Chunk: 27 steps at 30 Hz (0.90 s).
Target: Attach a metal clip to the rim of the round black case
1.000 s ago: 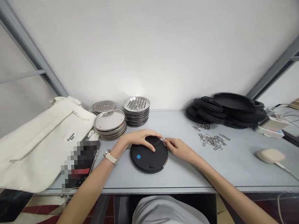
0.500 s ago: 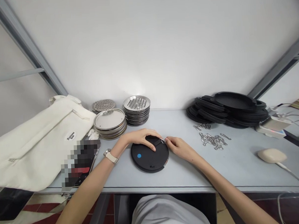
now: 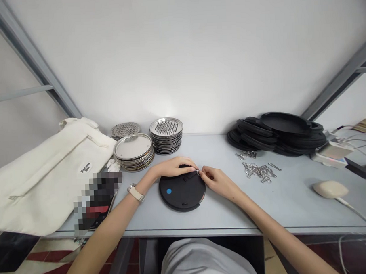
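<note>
A round black disc [image 3: 181, 191] with a blue dot lies flat on the grey table [image 3: 222, 208] in front of me. My left hand [image 3: 172, 167] rests over the disc's far edge, fingers curled down onto it. My right hand [image 3: 217, 180] pinches a small metal ring [image 3: 198, 172] at the disc's upper right rim, fingertips of both hands almost meeting there. A watch with a pale strap sits on my left wrist.
Stacks of metal discs [image 3: 166, 135] and lids [image 3: 134, 152] stand behind the disc. A pile of black discs [image 3: 276, 135] is at the back right, loose metal rings [image 3: 259, 171] before it. A white bag [image 3: 48, 171] lies left, a computer mouse [image 3: 330, 189] right.
My left fingers have drawn back from the disc's middle to its far edge. My right hand holds its pinch on the ring at the rim.
</note>
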Tool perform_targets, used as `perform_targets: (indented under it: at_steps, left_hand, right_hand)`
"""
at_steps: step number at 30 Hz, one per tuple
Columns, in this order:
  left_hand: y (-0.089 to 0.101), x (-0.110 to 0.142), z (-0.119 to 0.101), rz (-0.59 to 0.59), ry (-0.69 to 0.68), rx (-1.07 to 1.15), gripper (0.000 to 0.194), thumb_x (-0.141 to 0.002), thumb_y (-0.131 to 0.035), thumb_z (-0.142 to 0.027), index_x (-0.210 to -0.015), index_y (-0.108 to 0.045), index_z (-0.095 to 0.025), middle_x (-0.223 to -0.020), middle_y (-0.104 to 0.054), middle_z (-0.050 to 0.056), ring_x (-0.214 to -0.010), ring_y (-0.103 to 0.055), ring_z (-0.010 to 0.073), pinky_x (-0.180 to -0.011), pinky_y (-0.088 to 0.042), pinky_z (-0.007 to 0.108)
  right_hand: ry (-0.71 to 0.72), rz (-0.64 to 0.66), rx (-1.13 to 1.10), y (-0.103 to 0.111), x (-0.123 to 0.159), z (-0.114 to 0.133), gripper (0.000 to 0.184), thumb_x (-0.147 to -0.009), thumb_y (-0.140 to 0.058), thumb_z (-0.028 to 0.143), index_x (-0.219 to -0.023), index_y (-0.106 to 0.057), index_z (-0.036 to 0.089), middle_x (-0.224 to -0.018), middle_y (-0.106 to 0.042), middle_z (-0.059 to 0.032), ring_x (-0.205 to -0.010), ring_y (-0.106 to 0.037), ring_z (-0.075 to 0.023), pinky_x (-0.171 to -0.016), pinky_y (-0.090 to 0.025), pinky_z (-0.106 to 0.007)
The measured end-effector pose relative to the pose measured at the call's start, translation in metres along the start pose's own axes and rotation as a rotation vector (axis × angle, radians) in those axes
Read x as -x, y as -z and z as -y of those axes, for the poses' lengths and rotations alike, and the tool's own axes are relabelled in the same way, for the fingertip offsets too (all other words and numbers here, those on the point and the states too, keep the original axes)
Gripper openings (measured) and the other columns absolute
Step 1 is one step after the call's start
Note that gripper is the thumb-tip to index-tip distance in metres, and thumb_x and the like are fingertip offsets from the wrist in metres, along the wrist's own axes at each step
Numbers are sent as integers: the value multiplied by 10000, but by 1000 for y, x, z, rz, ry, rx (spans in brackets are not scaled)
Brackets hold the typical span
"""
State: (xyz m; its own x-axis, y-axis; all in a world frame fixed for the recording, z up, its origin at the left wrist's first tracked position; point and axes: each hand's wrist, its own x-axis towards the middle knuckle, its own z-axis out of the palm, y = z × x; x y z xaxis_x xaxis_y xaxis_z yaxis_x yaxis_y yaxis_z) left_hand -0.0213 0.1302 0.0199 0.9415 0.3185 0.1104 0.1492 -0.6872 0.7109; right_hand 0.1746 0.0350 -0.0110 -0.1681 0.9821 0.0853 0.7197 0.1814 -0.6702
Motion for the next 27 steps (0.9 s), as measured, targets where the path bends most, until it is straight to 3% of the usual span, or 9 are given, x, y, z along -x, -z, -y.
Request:
perform_targets:
  at_steps: [11,16,22,27]
  left_hand:
    - [-10,-6,-2,-205,-2,-28,126,-888,-536,-250,-903,-618,-156,-946,-633,45,-915,-575,153,-861,-438,285]
    - [-13,-7,-6,-258,53,-7,162,-902,-513,-262,-925,-638,-160,-955,-651,45,-905,-582,155,-853,-439,290]
    - [-16,-9,-5,-278,74,122,173,-879,-539,-272,-1015,-564,-168,-899,-635,31,-840,-595,138,-794,-474,277]
    - [-19,-9,-8,-277,82,137,176,-893,-510,-303,-1006,-522,-168,-888,-617,31,-844,-589,137,-782,-465,273]
  right_hand:
    - [30,10,-125,3,3,2,78,-846,-382,245,-790,-426,213,-537,-378,81,-503,-361,-108,-514,-280,-226]
    - [36,-45,-112,5,5,3,169,-881,-349,271,-757,-445,208,-572,-422,61,-541,-399,-113,-547,-303,-233]
    - [51,-87,-127,2,4,3,217,-916,-382,415,-871,-461,217,-518,-350,88,-480,-342,-107,-506,-282,-224]
    - [102,-54,-147,1,2,0,183,-912,-398,355,-821,-464,211,-548,-401,75,-500,-375,-104,-515,-304,-222]
